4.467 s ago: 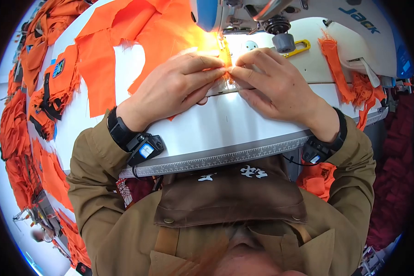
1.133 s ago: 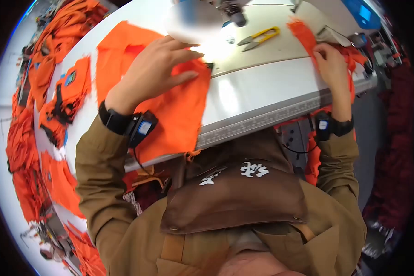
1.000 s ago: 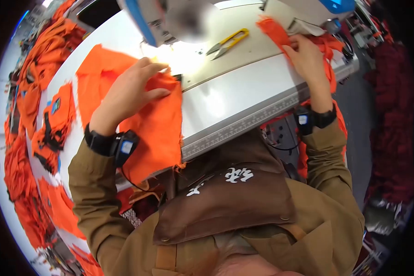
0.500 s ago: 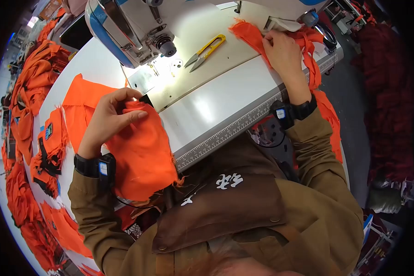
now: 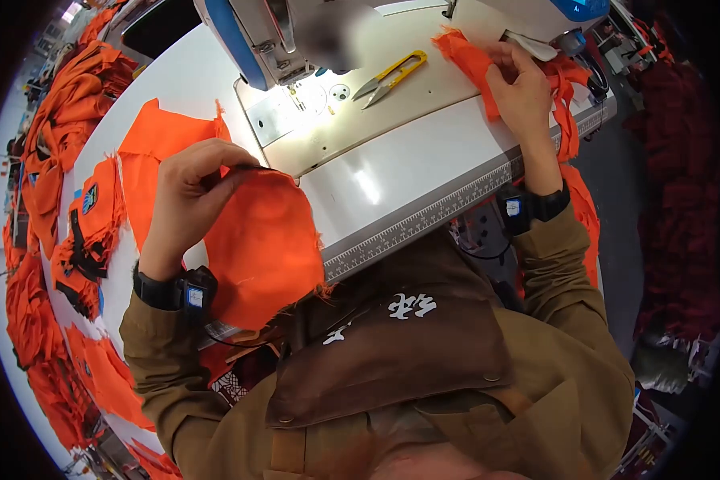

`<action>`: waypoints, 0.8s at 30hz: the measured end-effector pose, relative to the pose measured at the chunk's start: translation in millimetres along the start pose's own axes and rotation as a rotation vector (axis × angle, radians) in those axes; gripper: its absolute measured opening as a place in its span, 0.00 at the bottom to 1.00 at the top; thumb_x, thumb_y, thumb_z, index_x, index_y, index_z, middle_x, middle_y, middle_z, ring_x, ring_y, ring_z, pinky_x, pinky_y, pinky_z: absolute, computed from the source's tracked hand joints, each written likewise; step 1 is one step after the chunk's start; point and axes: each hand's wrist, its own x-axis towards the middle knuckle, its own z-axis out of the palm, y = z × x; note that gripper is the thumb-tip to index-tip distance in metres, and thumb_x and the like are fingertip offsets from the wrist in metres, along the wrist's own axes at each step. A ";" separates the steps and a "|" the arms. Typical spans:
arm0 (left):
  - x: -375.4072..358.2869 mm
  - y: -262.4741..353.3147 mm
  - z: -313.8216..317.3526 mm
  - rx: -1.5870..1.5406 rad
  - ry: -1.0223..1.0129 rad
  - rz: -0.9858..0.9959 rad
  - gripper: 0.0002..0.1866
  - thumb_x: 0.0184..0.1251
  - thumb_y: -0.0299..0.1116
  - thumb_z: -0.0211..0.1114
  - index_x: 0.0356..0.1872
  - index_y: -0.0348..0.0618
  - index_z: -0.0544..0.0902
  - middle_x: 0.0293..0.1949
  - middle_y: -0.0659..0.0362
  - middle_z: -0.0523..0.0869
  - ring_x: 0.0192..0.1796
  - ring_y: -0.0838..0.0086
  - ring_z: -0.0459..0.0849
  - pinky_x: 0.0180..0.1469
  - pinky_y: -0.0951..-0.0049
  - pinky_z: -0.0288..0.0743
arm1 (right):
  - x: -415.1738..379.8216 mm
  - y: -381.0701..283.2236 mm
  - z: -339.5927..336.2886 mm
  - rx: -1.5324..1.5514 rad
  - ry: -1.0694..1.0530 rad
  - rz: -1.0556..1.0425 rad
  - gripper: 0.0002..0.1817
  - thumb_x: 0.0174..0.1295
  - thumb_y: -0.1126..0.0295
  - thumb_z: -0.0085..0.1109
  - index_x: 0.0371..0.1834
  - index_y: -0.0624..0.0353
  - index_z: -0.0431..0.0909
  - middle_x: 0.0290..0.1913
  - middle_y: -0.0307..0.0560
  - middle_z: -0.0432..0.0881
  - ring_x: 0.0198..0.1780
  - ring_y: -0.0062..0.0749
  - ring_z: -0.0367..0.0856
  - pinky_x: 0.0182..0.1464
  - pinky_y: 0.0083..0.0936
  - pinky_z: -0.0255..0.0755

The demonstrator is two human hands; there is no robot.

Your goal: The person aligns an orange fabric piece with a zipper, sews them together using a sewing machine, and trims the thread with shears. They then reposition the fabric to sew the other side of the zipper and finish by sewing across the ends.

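Note:
My left hand [image 5: 192, 192] pinches the upper edge of an orange fabric piece [image 5: 268, 240] between thumb and fingers, left of the needle area. The piece hangs over the table's front edge, its lower edge frayed. My right hand [image 5: 524, 96] is closed on an orange fabric strip [image 5: 468, 60] at the right end of the table; its fingertips are partly hidden. A sewing machine [image 5: 252, 40] stands over its lit needle plate [image 5: 284, 112]. Yellow-handled thread snips [image 5: 390, 78] lie on the machine bed between my hands.
Another orange piece [image 5: 156, 132] lies behind my left hand. Orange pieces with dark patches [image 5: 96, 208] and heaped orange fabric [image 5: 72, 104] are at the left. A ruler strip [image 5: 424, 212] runs along the table's front edge. Dark red fabric [image 5: 676, 184] is piled at the right.
My left thumb has closed against the fingers on the fabric edge, which is lifted a little. My right hand stays at the orange strip, its fingers slightly shifted. The whole view has shifted.

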 end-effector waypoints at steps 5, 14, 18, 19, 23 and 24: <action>-3.4 -2.4 2.1 -0.038 0.040 0.006 0.13 0.64 0.12 0.69 0.46 0.37 0.89 0.41 0.60 0.90 0.43 0.77 0.88 0.45 0.77 0.79 | 0.7 1.0 -2.5 0.054 -0.104 -0.089 0.12 0.70 0.69 0.67 0.53 0.62 0.89 0.40 0.47 0.91 0.38 0.31 0.88 0.44 0.26 0.79; -21.0 -6.8 9.0 -0.243 0.099 0.077 0.14 0.58 0.15 0.75 0.46 0.35 0.88 0.47 0.56 0.90 0.48 0.71 0.90 0.55 0.72 0.85 | -55.3 -146.4 31.1 0.262 -0.326 -0.424 0.07 0.70 0.77 0.68 0.48 0.63 0.89 0.37 0.43 0.89 0.33 0.22 0.83 0.35 0.20 0.75; -25.5 -5.5 11.0 -0.105 0.117 0.086 0.15 0.55 0.15 0.75 0.45 0.36 0.89 0.47 0.54 0.90 0.48 0.68 0.90 0.53 0.71 0.84 | -49.8 -157.8 33.8 0.184 -0.346 -0.369 0.03 0.66 0.75 0.69 0.41 0.61 0.86 0.38 0.49 0.88 0.33 0.43 0.87 0.37 0.32 0.79; -27.4 -6.7 11.8 -0.079 0.122 0.109 0.14 0.56 0.14 0.74 0.44 0.36 0.89 0.46 0.55 0.90 0.47 0.69 0.90 0.51 0.72 0.84 | -49.4 -153.9 30.7 0.192 -0.355 -0.331 0.04 0.66 0.75 0.68 0.41 0.62 0.86 0.38 0.49 0.87 0.33 0.43 0.87 0.37 0.32 0.79; -31.7 -4.5 14.4 -0.155 0.110 0.072 0.15 0.56 0.13 0.73 0.45 0.37 0.91 0.45 0.56 0.89 0.47 0.71 0.89 0.50 0.73 0.83 | -32.0 -119.5 6.8 0.084 -0.298 -0.132 0.08 0.66 0.73 0.67 0.46 0.62 0.87 0.40 0.50 0.88 0.41 0.47 0.88 0.45 0.35 0.82; -31.2 -4.6 15.2 -0.166 0.115 0.065 0.15 0.56 0.13 0.73 0.45 0.37 0.91 0.45 0.56 0.89 0.47 0.71 0.89 0.50 0.73 0.83 | -28.4 -109.1 0.8 -0.025 -0.272 -0.199 0.09 0.66 0.71 0.67 0.47 0.62 0.87 0.42 0.51 0.88 0.42 0.48 0.88 0.47 0.37 0.82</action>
